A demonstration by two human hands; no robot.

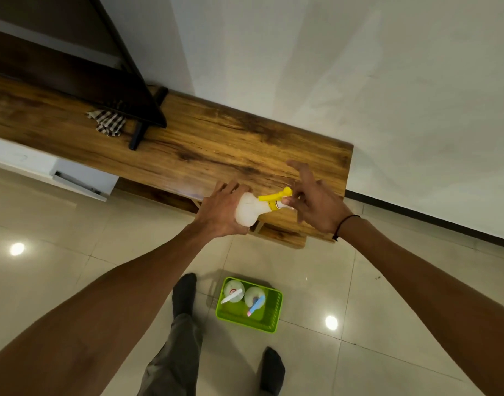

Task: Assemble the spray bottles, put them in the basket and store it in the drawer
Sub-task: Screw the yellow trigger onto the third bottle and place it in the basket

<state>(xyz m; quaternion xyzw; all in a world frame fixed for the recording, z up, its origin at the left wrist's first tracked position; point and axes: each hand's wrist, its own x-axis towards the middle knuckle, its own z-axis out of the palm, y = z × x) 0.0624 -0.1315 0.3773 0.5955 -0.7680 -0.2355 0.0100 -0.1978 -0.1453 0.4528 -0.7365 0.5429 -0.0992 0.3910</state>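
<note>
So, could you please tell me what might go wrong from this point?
1. The yellow spray head is pinched only by the right hand fingertips; it may seat crooked on the bottle in the left hand.
2. The green basket sits by the person's socked feet and could be kicked.

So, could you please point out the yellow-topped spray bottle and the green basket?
Yellow-topped white plastic spray bottle (248,209): head view, on its round body.
Green plastic basket (274,312): head view, on its right wall.

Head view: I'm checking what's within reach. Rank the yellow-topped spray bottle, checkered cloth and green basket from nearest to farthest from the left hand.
1. Yellow-topped spray bottle, gripped in the left hand.
2. Green basket, on the floor below.
3. Checkered cloth, far left on the wooden top.
</note>
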